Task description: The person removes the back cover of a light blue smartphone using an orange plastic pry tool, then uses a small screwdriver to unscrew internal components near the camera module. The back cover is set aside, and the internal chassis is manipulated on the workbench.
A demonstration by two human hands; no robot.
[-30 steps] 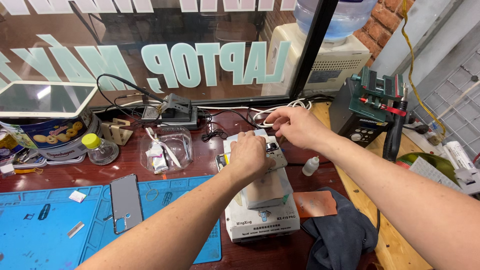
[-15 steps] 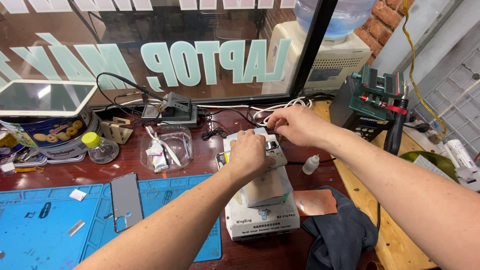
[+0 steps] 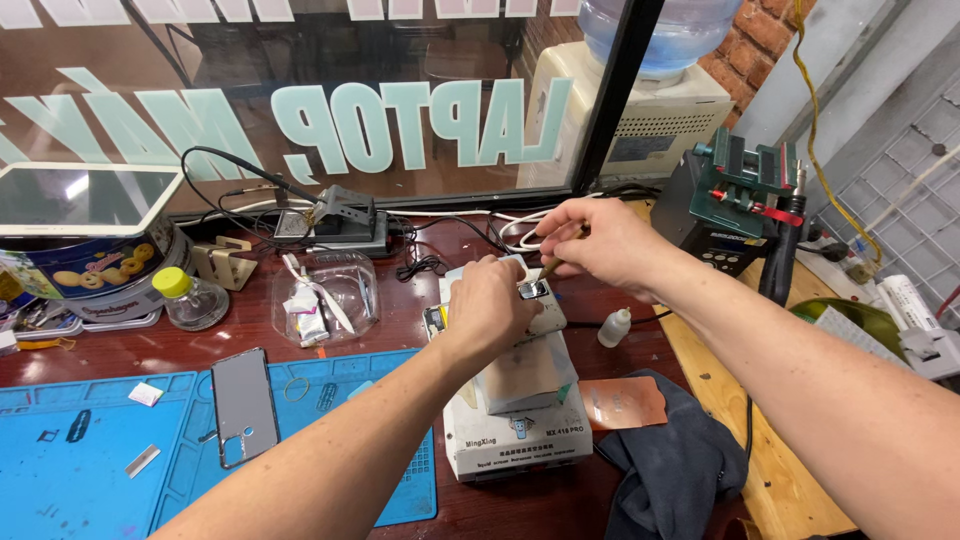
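My left hand [image 3: 490, 305] presses down on a white phone [image 3: 545, 312] that lies on top of a white box-shaped machine [image 3: 515, 440] in the middle of the bench. My right hand [image 3: 590, 240] hovers just behind it, fingers pinched on a thin brown stick-like tool [image 3: 553, 262] whose tip points down at the phone's camera area [image 3: 535, 290]. Most of the phone is hidden under my left hand.
A dark phone [image 3: 243, 405] lies on the blue work mat [image 3: 90, 470]. A clear plastic tub [image 3: 325, 295], small yellow-capped bottle [image 3: 188, 297], cookie tin [image 3: 85, 270], small white dropper bottle [image 3: 615, 327], dark cloth [image 3: 680, 470], copper-coloured plate [image 3: 625, 403] and black station with green clamp [image 3: 745, 195] surround the machine.
My right hand has shifted slightly right and lifted a little, bringing the tool tip over the phone's camera area. My left hand stays pressed on the phone.
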